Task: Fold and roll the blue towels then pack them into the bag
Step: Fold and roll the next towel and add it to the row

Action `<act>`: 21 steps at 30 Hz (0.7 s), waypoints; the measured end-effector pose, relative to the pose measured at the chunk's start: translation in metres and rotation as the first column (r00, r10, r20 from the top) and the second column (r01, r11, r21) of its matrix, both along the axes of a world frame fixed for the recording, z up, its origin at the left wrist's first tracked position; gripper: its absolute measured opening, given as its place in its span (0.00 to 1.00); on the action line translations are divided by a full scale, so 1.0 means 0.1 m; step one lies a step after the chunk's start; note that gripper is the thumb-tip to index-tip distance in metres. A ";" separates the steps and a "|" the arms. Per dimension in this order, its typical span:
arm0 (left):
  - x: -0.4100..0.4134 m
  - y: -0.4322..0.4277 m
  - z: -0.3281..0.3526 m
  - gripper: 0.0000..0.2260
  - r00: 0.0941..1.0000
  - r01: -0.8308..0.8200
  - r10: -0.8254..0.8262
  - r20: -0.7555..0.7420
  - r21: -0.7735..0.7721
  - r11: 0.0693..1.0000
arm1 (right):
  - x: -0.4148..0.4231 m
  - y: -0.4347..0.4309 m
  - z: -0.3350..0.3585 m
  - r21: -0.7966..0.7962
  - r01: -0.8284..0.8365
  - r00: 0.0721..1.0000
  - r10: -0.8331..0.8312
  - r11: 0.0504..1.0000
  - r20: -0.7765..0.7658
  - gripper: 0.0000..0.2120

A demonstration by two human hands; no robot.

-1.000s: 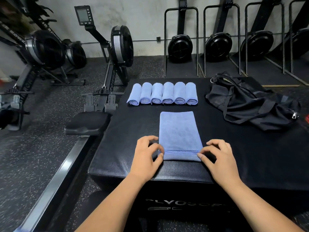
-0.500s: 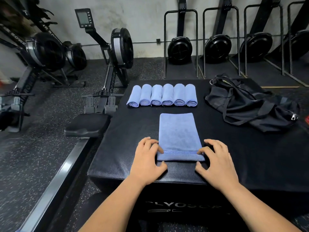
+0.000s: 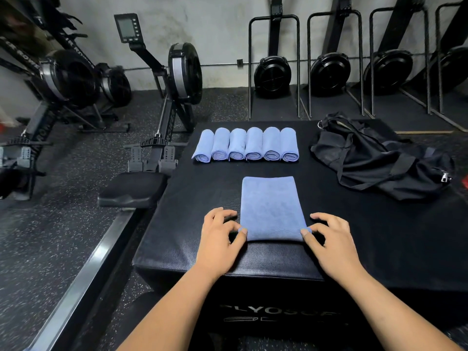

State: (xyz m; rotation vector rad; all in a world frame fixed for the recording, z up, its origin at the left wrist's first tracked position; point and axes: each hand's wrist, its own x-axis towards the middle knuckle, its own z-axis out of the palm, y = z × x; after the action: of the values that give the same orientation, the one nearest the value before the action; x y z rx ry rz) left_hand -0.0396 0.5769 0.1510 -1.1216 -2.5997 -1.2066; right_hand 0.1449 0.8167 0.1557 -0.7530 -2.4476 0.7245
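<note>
Black padded box (image 3: pixel 202 193) in gym. Folded towel (image 3: pixel 272 206) near front edge; left hand (image 3: pixel 217 239) and right hand (image 3: pixel 331 244) pinch its near corners. Rolled towels (image 3: pixel 254 144) along back edge; bag (image 3: pixel 374 160) at back right corner.

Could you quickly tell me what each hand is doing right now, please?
Left hand: pinches the near left corner of the flat blue towel.
Right hand: pinches its near right corner.

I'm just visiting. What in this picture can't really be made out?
Duffel bag contents: head view, its slumped fabric covers them.
Folded towel near corners: head view, left hand and right hand pinch over them.
Plyo box lettering: head view, dim, right arm hides its end.
</note>
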 end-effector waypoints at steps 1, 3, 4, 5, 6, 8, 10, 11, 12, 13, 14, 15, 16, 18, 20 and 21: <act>0.01 0.00 0.01 0.11 1.000 -0.009 0.009 0.003 0.000 1.000 | 0.00 -0.01 0.01 -0.004 0.005 1.000 -0.005 1.000 0.002 0.12; 0.02 0.02 0.01 0.10 0.999 -0.036 0.036 -0.002 0.007 0.999 | 0.00 -0.03 0.03 -0.021 0.022 1.000 -0.022 1.000 -0.002 0.11; 0.03 0.02 0.02 0.09 0.999 -0.050 0.050 -0.017 0.013 0.999 | 0.00 -0.05 0.04 -0.032 0.035 0.999 -0.036 0.999 -0.007 0.10; 0.03 0.02 0.02 0.08 0.997 -0.059 0.060 -0.038 0.017 0.998 | 0.01 -0.07 0.06 -0.040 0.049 0.999 -0.049 0.998 -0.012 0.09; 0.03 0.02 0.04 0.07 0.996 -0.062 0.063 -0.061 0.022 0.998 | 0.01 -0.08 0.07 -0.041 0.060 0.998 -0.061 0.997 -0.020 0.09; 0.06 0.01 0.07 0.06 0.994 -0.040 0.043 -0.103 0.028 0.999 | 0.02 -0.12 0.09 -0.013 0.061 0.997 -0.062 0.998 -0.041 0.08; 0.09 0.00 0.09 0.03 0.985 -0.013 0.015 -0.171 0.011 1.000 | 0.03 -0.14 0.09 0.047 0.031 0.998 -0.028 0.998 -0.059 0.06; 0.10 0.00 0.08 0.03 0.979 -0.013 0.013 -0.205 -0.001 1.000 | 0.03 -0.14 0.07 0.080 0.017 0.998 -0.012 0.997 -0.066 0.05; 0.11 0.00 0.07 0.02 0.974 -0.023 0.021 -0.228 -0.008 1.000 | 0.04 -0.14 0.06 0.103 0.014 0.997 -0.006 0.995 -0.072 0.05; 0.11 0.00 0.07 0.02 0.970 -0.037 0.033 -0.241 -0.011 0.999 | 0.04 -0.14 0.04 0.118 0.022 0.997 -0.012 0.993 -0.079 0.04; 0.11 0.00 0.06 0.02 0.968 -0.049 0.045 -0.249 -0.012 0.999 | 0.04 -0.13 0.03 0.129 0.036 0.996 -0.025 0.991 -0.083 0.04; 0.11 0.00 0.05 0.02 0.965 -0.060 0.055 -0.256 -0.012 0.998 | 0.04 -0.14 0.02 0.145 0.051 0.996 -0.039 0.988 -0.081 0.05; 0.11 0.00 0.04 0.02 0.963 -0.071 0.065 -0.260 -0.014 0.997 | 0.03 -0.14 0.01 0.166 0.061 0.996 -0.049 0.984 -0.076 0.06; 0.11 0.01 0.04 0.05 0.964 -0.089 0.080 -0.255 -0.026 0.996 | 0.03 -0.16 0.00 0.213 0.059 0.997 -0.049 0.975 -0.053 0.08; 0.12 0.02 0.05 0.10 0.965 -0.088 0.070 -0.251 -0.060 0.994 | 0.03 -0.17 0.02 0.238 0.036 0.999 -0.033 0.970 -0.019 0.11; 0.12 0.02 0.05 0.12 0.968 -0.079 0.057 -0.245 -0.080 0.994 | 0.03 -0.17 0.02 0.238 0.023 1.000 -0.025 0.971 0.003 0.13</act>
State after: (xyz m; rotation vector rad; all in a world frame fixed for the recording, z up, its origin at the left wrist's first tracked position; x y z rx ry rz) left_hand -0.0280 0.5792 0.1562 -1.1064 -2.5038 -0.8854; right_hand 0.1483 0.7995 0.1581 -0.6896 -2.4685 0.4093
